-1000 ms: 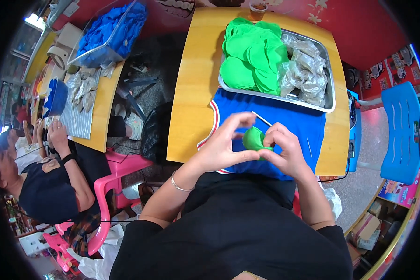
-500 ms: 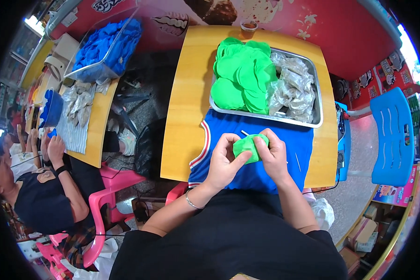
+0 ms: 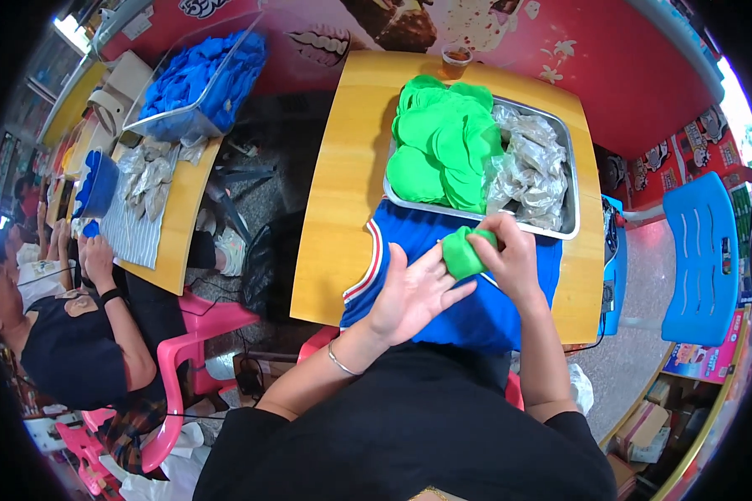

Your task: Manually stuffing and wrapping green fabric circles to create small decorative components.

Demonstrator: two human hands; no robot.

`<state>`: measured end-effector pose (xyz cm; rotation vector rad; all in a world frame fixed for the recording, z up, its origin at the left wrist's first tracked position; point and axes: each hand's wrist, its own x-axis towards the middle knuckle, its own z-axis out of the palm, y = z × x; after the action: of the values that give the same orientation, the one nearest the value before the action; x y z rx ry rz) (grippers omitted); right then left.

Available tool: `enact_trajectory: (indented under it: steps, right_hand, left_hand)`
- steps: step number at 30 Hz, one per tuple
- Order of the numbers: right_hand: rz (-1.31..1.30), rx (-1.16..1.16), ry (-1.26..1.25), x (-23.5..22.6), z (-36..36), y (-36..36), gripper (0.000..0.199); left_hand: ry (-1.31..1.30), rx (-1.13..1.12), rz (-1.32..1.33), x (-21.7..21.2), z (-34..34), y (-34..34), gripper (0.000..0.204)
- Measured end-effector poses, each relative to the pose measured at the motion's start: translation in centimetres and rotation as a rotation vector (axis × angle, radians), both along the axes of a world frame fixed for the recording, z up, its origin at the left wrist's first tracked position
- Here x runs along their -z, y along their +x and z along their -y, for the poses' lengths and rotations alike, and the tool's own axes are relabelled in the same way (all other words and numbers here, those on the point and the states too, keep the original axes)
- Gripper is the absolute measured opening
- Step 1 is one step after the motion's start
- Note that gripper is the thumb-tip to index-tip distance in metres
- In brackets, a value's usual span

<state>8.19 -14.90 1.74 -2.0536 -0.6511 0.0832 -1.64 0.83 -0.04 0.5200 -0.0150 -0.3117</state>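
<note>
A small bunched piece of green cloth (image 3: 459,257) is pinched between the thumb and fingers of my right hand (image 3: 512,255). My left hand (image 3: 405,299) is open, palm up, its fingers stretched out and the tips against the left side of the bundle. What is inside the bundle, if anything, is hidden. Both hands are above a blue garment (image 3: 447,321) with red and white trim, spread on the table's near side. Beyond them, a metal tray (image 3: 573,204) holds stacked green cloth rounds (image 3: 430,138) on its left and clear plastic bags with greyish contents (image 3: 530,167) on its right.
The yellow table (image 3: 338,167) also bears a cup of brown liquid (image 3: 455,60) at its far edge. A blue chair (image 3: 700,259) stands to the right. At the left, a co-worker (image 3: 83,351) sits by another table, with a bin of blue cloth (image 3: 196,88).
My left hand has let go of the green bundle and opened flat, palm up. My right hand keeps its pinch and has moved slightly right and away from me.
</note>
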Motion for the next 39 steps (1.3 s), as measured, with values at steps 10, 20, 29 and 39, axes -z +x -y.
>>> enact_trajectory:
  steps: [10,20,29,39]
  right_hand:
    - [0.065,-0.044,0.198,-0.5,-1.6,-1.0,0.021]
    - [0.274,-0.001,-0.027,-0.1,-3.9,-4.8,0.043]
    - [-0.554,-0.467,0.648,-2.6,1.3,-2.5,0.034]
    - [0.21,-0.128,-0.127,-1.5,-0.2,-0.9,0.031]
  left_hand:
    - [-0.299,0.017,-0.148,-0.9,0.2,0.5,0.088]
    - [-0.258,-0.277,-0.161,-1.0,1.4,0.5,0.078]
    - [-0.134,-0.238,-0.03,-0.6,1.1,0.2,0.083]
    - [-0.219,-0.121,-0.035,-1.2,1.0,-0.9,0.082]
